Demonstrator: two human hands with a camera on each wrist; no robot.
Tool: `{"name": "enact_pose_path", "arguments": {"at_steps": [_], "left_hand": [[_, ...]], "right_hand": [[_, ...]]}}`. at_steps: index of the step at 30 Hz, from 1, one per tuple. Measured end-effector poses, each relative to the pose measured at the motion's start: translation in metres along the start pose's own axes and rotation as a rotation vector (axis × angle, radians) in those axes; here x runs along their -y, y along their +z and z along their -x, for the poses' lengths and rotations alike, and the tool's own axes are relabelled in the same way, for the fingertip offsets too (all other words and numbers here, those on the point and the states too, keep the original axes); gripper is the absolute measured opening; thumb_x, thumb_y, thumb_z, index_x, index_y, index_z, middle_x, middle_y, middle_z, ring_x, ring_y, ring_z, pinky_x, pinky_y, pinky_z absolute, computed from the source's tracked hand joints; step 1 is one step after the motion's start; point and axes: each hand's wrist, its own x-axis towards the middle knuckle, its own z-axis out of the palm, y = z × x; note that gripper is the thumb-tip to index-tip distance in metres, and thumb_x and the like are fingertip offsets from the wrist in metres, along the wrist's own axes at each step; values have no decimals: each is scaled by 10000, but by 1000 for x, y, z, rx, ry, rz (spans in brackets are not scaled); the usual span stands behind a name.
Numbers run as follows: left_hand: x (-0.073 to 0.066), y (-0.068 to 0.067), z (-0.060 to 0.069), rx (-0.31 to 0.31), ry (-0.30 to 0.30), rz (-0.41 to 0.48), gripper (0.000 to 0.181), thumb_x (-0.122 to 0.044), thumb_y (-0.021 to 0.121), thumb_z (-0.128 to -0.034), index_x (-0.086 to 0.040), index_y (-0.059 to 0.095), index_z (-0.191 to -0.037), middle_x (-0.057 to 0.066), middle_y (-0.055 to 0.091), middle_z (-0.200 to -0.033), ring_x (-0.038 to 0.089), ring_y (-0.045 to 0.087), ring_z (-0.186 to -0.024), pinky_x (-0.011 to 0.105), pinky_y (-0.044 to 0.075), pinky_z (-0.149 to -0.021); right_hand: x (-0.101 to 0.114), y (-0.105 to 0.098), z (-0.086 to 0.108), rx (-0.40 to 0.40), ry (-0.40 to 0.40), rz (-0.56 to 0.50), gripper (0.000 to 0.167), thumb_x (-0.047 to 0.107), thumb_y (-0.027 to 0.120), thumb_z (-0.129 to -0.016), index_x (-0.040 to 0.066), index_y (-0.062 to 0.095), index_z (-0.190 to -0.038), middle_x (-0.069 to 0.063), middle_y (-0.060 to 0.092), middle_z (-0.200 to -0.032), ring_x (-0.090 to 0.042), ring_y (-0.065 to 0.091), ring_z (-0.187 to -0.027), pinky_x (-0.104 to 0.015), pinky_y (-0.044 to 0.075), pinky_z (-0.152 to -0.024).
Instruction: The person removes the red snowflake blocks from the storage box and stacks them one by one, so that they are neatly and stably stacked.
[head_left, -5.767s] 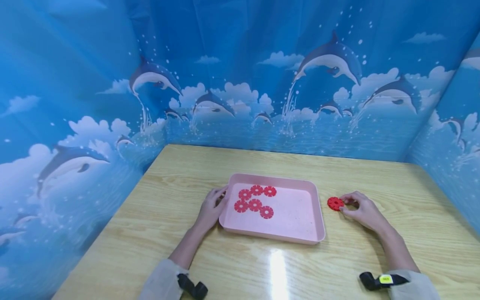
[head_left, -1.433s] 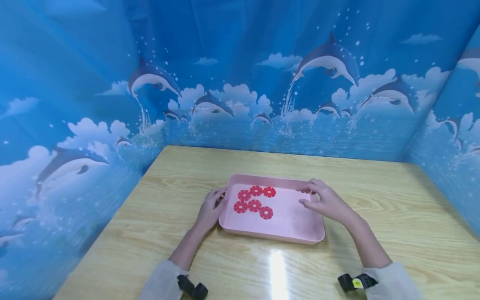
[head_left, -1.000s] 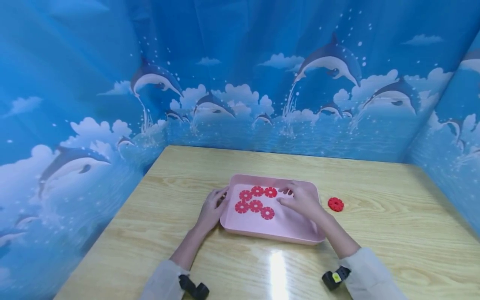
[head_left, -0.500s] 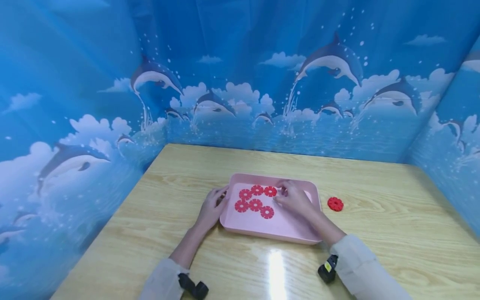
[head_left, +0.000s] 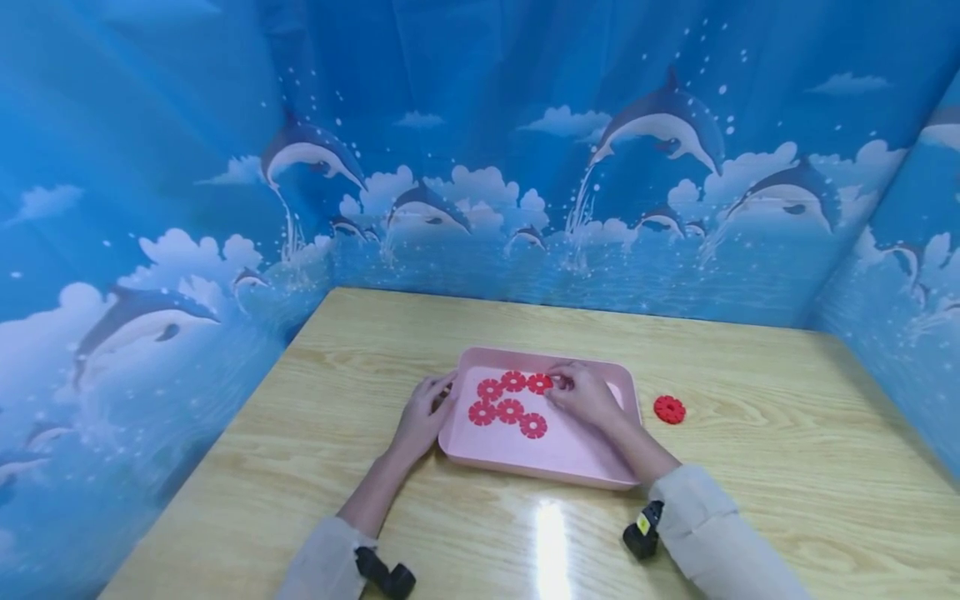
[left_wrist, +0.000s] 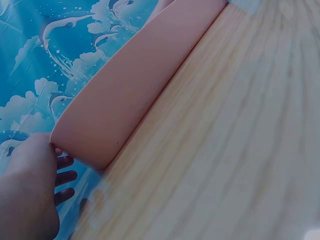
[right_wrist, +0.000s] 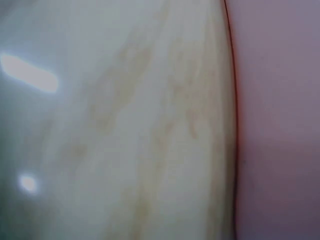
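Observation:
A shallow pink tray (head_left: 577,454) lies on the table, seen in the head view. Inside it several red notched snowflake discs (head_left: 482,412) are laid in two touching rows on the left half. My left hand (head_left: 420,421) grips the tray's left end, its spread fingers along the outer wall in the left wrist view. Reaching in over the right side, my right hand (head_left: 588,398) has thumb and forefinger at the right edge of the upper row's end disc (head_left: 537,383), pinching it; the fingertips are partly hidden. Only table and pink tray wall show in the right wrist view.
Right of the tray, a red snowflake disc (head_left: 670,409) lies on the wooden table (head_left: 750,358); it looks thick, maybe stacked. A blue dolphin-print backdrop (head_left: 480,150) stands behind and at both sides. A light glare marks the table's front.
My right hand has left the disc on the table at the right, moved left into the tray, and reached the upper row's end disc. The left hand stays at the tray.

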Motion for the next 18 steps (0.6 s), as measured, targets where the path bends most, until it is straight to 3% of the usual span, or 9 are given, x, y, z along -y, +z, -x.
{"name": "enact_pose_path", "arguments": {"at_steps": [8,18], "left_hand": [[0,0,-1,3,-5,-3,380,-121,559,-918,-33,522,-1285,98,545,-1083,226,551,-900,365,472,-805],[1,1,-1,0,4,-1,378,-130,562,-919,-34,526,-1283,100,545,-1093,228,552,-915,370,474,-808]], "right_hand": [[0,2,0,-13,4,8,304,139,724,-767,5,660,-1032,-47,562,-871,-178,505,-803,-330,450,-730],[-1,-1,1,37,-11,-43,334,105,702,-772,-16,635,-1077,-58,542,-891,-177,491,-802,-311,447,-699]]}}
